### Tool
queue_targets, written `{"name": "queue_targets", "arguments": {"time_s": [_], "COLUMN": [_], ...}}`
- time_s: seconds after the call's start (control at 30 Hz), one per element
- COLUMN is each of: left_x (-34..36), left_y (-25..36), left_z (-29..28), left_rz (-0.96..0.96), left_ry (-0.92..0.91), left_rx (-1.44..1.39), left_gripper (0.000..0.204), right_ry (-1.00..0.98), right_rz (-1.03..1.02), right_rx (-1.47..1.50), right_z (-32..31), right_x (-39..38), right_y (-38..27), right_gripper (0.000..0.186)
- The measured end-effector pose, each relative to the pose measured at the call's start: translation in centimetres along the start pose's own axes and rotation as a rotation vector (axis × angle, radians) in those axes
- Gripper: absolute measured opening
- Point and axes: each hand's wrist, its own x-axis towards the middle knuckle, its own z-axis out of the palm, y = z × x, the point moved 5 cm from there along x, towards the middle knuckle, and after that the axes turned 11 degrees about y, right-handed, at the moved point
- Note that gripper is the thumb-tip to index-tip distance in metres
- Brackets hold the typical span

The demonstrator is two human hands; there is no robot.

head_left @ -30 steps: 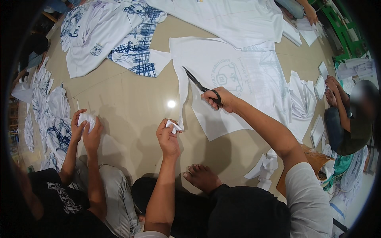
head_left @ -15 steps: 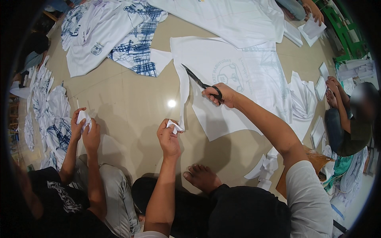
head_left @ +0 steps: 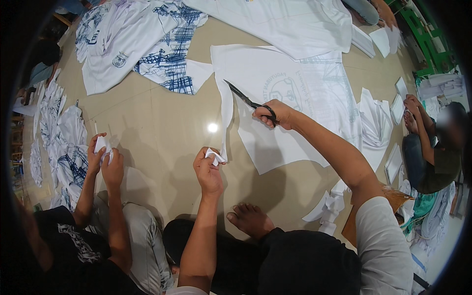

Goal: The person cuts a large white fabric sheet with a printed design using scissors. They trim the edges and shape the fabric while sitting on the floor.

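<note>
My right hand (head_left: 273,114) is wrapped round the black handles of a pair of scissors (head_left: 242,95). The blades point up and left, at the top of the slit between a white fabric strip (head_left: 225,108) and the white printed fabric panel (head_left: 260,69) spread on the floor. My left hand (head_left: 208,172) is closed on the crumpled lower end of that strip, which runs from my fingers up to the panel, where it is still joined. A pale mirrored print shows faintly through the panel. Whether the blades are parted is hard to make out.
White shirts with blue line prints (head_left: 172,54) lie at the upper left, more white fabric (head_left: 275,24) beyond the panel. A co-worker's hands (head_left: 105,157) hold white cloth at my left. Others sit at the right near white stacks (head_left: 393,163). White scraps (head_left: 327,209) lie by my foot.
The scissors and my right hand have shifted very slightly. My left hand keeps its place with the strip. At the upper right, another person's hand and white pieces have moved.
</note>
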Motion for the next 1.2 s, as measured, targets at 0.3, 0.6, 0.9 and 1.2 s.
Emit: {"name": "queue_targets", "arguments": {"time_s": [0.3, 0.6, 0.9, 1.2], "left_x": [0.0, 1.3, 3.5, 3.4], "left_y": [0.1, 1.3, 5.4, 5.8], "left_z": [-0.1, -1.9, -2.5, -2.0], "left_rz": [0.001, 0.111, 0.200, 0.196], "left_ry": [0.007, 0.136, 0.144, 0.108], "left_rx": [-0.008, -0.054, -0.300, -0.295], "left_gripper": [0.019, 0.017, 0.017, 0.016], "right_ry": [0.001, -0.011, -0.043, 0.119], "right_rz": [-0.006, -0.010, 0.062, 0.031], "right_rx": [-0.040, -0.069, 0.322, 0.523], "right_z": [-0.4, -0.4, 4.2, 10.8], "right_x": [-0.1, -0.1, -1.9, -1.3], "right_y": [-0.5, -0.5, 2.9, 1.7], "right_gripper": [0.025, 0.026, 0.033, 0.030]}}
